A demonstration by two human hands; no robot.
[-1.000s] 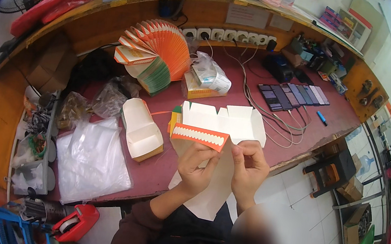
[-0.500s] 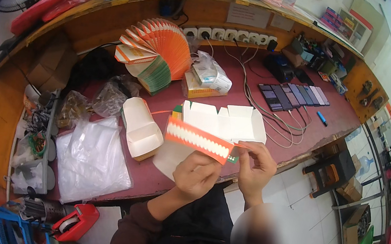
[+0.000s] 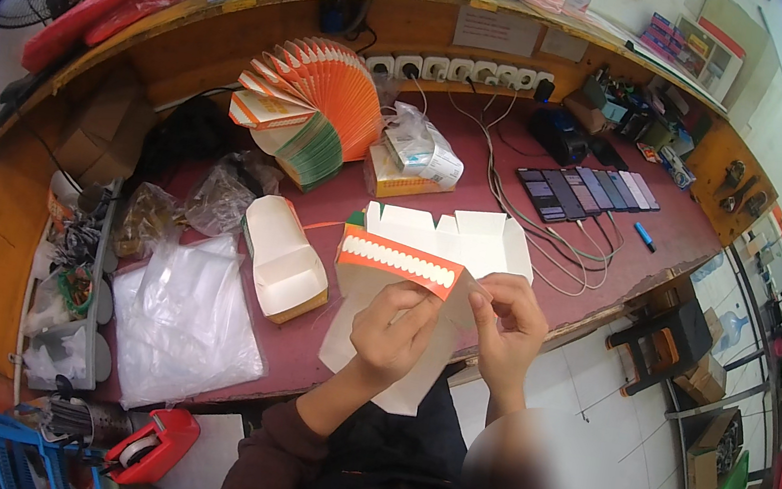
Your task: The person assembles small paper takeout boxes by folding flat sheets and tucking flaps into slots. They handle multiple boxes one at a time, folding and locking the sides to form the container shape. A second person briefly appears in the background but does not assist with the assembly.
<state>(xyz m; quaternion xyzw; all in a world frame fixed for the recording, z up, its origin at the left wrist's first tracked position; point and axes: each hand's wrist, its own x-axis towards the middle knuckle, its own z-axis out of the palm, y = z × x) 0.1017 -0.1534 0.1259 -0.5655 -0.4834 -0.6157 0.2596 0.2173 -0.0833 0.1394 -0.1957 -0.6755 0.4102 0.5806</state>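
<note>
An orange cardboard box blank (image 3: pixel 399 259) with a row of white scallops is held up between my hands, its pale inner side hanging below toward my lap. Closed on its lower edge is my left hand (image 3: pixel 393 331). My right hand (image 3: pixel 508 328) pinches its right end between thumb and fingers. Just behind lies a white unfolded carton (image 3: pixel 457 239) with cut flaps, partly hidden by the held blank. To the left stands a partly folded open carton (image 3: pixel 286 254), white inside.
A fanned stack of orange and green box blanks (image 3: pixel 347 101) stands at the back. Clear plastic bags (image 3: pixel 187 320) lie at the left, beside a grey bin (image 3: pixel 74 339) of small items. Several phones (image 3: pixel 586 193) and cables are at the right. A red tape dispenser (image 3: pixel 159 443) sits lower left.
The held blank has tilted, so more of its pale inner side shows, hanging lower. My right hand has shifted slightly left and down; the left hand keeps its grip.
</note>
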